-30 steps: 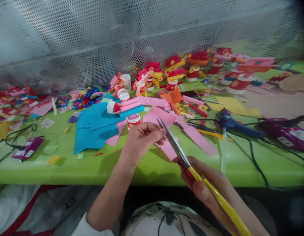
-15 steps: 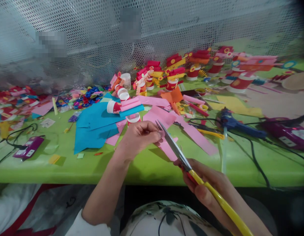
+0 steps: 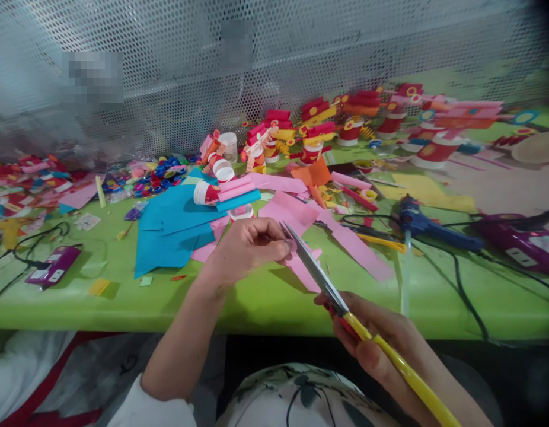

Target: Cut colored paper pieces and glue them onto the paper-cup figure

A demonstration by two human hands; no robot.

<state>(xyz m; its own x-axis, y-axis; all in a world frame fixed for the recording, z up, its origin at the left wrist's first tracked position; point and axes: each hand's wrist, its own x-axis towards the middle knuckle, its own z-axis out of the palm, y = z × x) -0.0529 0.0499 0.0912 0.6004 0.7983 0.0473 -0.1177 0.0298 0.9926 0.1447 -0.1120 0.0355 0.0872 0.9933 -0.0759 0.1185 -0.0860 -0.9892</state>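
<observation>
Between thumb and fingers, my left hand (image 3: 248, 249) pinches a small piece of pink paper (image 3: 292, 244), most of it hidden by the fingertips. My right hand (image 3: 376, 338) is wrapped round the yellow handles of a pair of scissors (image 3: 319, 276). The blades point up and left, nearly closed, their tips at the pinched paper. Below them a pink paper strip (image 3: 305, 273) lies on the green table (image 3: 265, 308). Behind my left hand are a blue paper sheet (image 3: 168, 237) and a red-and-white paper cup (image 3: 206, 193) with pink rolls.
A blue glue gun (image 3: 434, 225) lies at the right, its cable trailing over the table edge. Purple power sockets (image 3: 54, 265) sit at both sides. Several decorated paper cups (image 3: 437, 149) line the back before a perforated metal panel (image 3: 168, 77).
The scissor blades have drawn closer together at the paper's edge. My left wrist and forearm have shifted slightly left; my right hand has hardly moved.
</observation>
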